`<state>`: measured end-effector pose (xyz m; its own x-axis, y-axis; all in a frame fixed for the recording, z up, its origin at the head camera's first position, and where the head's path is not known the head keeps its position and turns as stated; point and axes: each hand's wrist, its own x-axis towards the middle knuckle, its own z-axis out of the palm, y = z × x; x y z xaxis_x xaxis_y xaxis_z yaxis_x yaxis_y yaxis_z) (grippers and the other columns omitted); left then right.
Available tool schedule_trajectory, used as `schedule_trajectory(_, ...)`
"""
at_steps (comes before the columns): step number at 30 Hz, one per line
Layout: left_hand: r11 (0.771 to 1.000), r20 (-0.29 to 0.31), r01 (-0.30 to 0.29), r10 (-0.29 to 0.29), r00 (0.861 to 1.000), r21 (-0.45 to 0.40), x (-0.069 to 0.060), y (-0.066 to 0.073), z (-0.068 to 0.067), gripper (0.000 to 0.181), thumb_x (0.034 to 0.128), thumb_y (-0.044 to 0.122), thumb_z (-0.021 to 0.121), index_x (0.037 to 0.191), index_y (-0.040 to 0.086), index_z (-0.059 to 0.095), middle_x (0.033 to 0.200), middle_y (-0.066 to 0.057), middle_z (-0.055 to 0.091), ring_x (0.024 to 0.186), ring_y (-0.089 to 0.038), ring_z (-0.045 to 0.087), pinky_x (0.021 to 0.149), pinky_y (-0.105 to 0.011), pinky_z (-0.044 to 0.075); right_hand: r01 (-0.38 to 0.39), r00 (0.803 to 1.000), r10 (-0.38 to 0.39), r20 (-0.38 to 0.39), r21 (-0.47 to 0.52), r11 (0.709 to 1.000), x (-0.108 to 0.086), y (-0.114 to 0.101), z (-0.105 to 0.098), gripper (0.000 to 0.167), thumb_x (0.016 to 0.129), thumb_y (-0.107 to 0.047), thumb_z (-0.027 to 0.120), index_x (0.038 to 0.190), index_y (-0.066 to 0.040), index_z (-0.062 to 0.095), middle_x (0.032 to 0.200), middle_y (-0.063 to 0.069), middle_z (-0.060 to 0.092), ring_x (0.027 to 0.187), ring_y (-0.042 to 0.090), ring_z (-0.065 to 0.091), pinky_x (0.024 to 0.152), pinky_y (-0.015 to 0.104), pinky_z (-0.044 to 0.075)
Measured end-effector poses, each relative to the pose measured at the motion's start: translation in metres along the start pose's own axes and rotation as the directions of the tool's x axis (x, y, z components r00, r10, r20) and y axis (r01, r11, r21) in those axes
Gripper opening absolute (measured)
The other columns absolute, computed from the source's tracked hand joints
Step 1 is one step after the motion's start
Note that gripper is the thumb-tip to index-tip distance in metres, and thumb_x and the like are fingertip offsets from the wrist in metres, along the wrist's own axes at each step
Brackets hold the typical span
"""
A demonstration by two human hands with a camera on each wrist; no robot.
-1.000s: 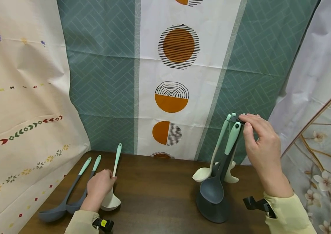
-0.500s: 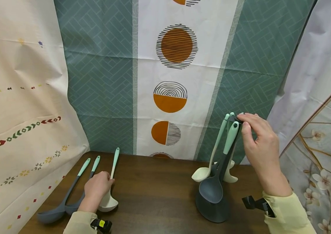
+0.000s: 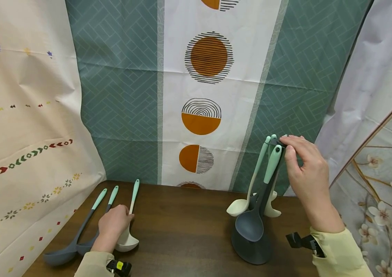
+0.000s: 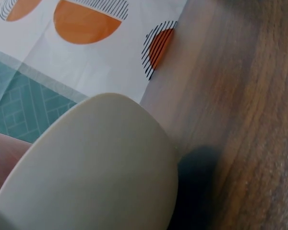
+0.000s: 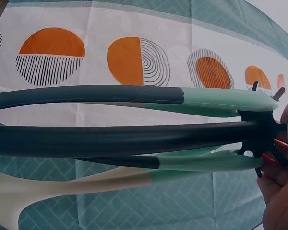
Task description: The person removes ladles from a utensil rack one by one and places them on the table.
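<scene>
A cream ladle is at the left of the brown wooden table, its bowl toward the person and its handle pointing away. The grip end is mint green with a hanging hole near the tip; below it the slim shaft and the bowl are plain cream, and the left wrist view shows the bowl's smooth, rounded surface close up. The left hand has its fingers curled round the shaft just above the bowl. Just left lie a dark grey ladle and a dark grey utensil, both mint-handled, the latter partly hidden by the hand. At the right, the right hand pinches the hooked top of a black utensil stand, thumb and fingers bent close together. A dark grey spoon hangs in front, with cream utensils beside and behind it.
</scene>
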<state>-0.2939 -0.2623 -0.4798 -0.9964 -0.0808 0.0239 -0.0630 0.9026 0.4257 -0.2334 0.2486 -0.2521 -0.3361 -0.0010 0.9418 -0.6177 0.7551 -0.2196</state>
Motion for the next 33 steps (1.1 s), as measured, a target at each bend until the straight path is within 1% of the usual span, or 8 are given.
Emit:
schedule_trajectory(8, 1.0, 0.0, 0.002, -0.002, 1.0, 0.006, 0.0012, -0.0009, 0.0006, 0.026, 0.1038, 0.026, 0.078, 0.084, 0.011, 0.071, 0.072, -0.001, 0.064, 0.065, -0.023, 0.061, 0.061, -0.045, 0.05, -0.006, 1.0, 0.006, -0.001, -0.003, 1.0, 0.001, -0.0004, -0.0005, 0.028, 0.109, -0.007, 0.06, 0.125, -0.004, 0.082, 0.127, 0.016, 0.078, 0.128, 0.04, 0.068, 0.123, 0.033, 0.04)
schedule_trajectory(11, 1.0, 0.005, 0.004, -0.004, 1.0, 0.008, 0.0011, -0.0037, 0.0011, 0.025, 0.1038, 0.027, 0.078, 0.086, 0.01, 0.072, 0.074, -0.002, 0.065, 0.066, -0.024, 0.062, 0.062, -0.046, 0.051, -0.012, 1.0, 0.012, 0.005, -0.006, 1.0, 0.0002, -0.0004, -0.0006, 0.028, 0.11, -0.008, 0.06, 0.126, -0.005, 0.082, 0.129, 0.016, 0.078, 0.129, 0.04, 0.068, 0.123, 0.033, 0.04)
schedule_trajectory(13, 1.0, 0.013, 0.007, -0.007, 1.0, 0.012, 0.0006, -0.0058, 0.0014, 0.026, 0.1041, 0.027, 0.077, 0.086, 0.01, 0.071, 0.074, -0.002, 0.065, 0.067, -0.024, 0.062, 0.062, -0.047, 0.051, -0.016, 1.0, 0.017, 0.009, -0.007, 1.0, -0.0006, -0.0002, -0.0004, 0.028, 0.11, -0.008, 0.06, 0.127, -0.005, 0.082, 0.129, 0.016, 0.078, 0.13, 0.04, 0.068, 0.123, 0.032, 0.04)
schedule_trajectory(20, 0.999, 0.065, 0.038, -0.039, 0.997, 0.02, 0.0012, -0.0083, 0.0023, 0.035, 0.1068, 0.03, 0.074, 0.078, 0.013, 0.064, 0.071, -0.002, 0.062, 0.064, -0.022, 0.06, 0.06, -0.043, 0.047, -0.016, 1.0, 0.016, 0.009, -0.005, 1.0, -0.0019, 0.0004, 0.0008, 0.028, 0.109, -0.008, 0.06, 0.126, -0.005, 0.082, 0.129, 0.016, 0.078, 0.13, 0.04, 0.068, 0.123, 0.033, 0.04)
schedule_trajectory(27, 1.0, 0.075, 0.024, -0.026, 0.997, 0.02, 0.0003, -0.0094, 0.0002, 0.033, 0.1071, 0.029, 0.074, 0.08, 0.013, 0.064, 0.073, -0.003, 0.062, 0.065, -0.023, 0.06, 0.061, -0.043, 0.047, -0.005, 1.0, 0.005, -0.004, -0.002, 1.0, -0.0007, 0.0009, 0.0013, 0.028, 0.109, -0.007, 0.06, 0.126, -0.004, 0.082, 0.127, 0.016, 0.078, 0.129, 0.04, 0.068, 0.123, 0.033, 0.04)
schedule_trajectory(33, 0.999, 0.077, 0.027, -0.028, 0.997, 0.022, 0.0, -0.0098, -0.0016, 0.032, 0.1061, 0.028, 0.075, 0.08, 0.013, 0.064, 0.073, -0.002, 0.063, 0.065, -0.022, 0.06, 0.06, -0.043, 0.047, -0.005, 1.0, 0.005, 0.0, -0.006, 1.0, -0.0004, -0.0001, 0.0, 0.028, 0.109, -0.007, 0.06, 0.126, -0.004, 0.082, 0.128, 0.017, 0.078, 0.128, 0.04, 0.068, 0.123, 0.032, 0.04)
